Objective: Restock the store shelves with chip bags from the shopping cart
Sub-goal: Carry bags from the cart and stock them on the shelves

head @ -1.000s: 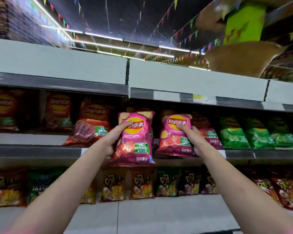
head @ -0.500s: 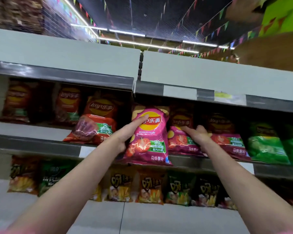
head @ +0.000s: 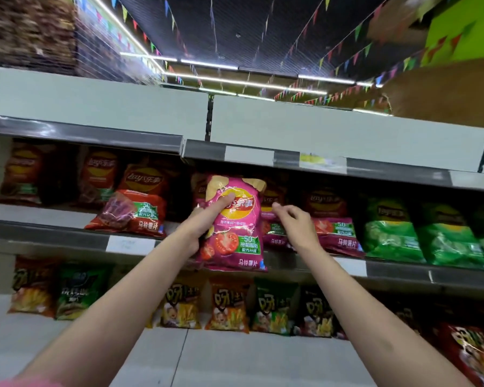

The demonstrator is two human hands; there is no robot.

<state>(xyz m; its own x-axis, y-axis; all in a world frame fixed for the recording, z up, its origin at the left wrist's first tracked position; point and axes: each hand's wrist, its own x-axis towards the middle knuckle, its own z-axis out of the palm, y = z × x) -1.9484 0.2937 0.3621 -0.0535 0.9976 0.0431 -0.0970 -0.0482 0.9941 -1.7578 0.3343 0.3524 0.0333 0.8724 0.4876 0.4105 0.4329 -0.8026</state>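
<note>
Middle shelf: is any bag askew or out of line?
Yes. The orange-red bag left of the pink bag in the left hand has slumped forward, leaning over the shelf edge.

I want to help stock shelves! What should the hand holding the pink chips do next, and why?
Probably push the pink bag further back onto the shelf. The left hand grips it, and its bottom edge hangs over the shelf's front. The right hand holds nothing.

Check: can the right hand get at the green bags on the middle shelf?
Probably yes. The right hand holds nothing, and the green bags stand at the shelf front just to its right, with nothing in between.
</note>
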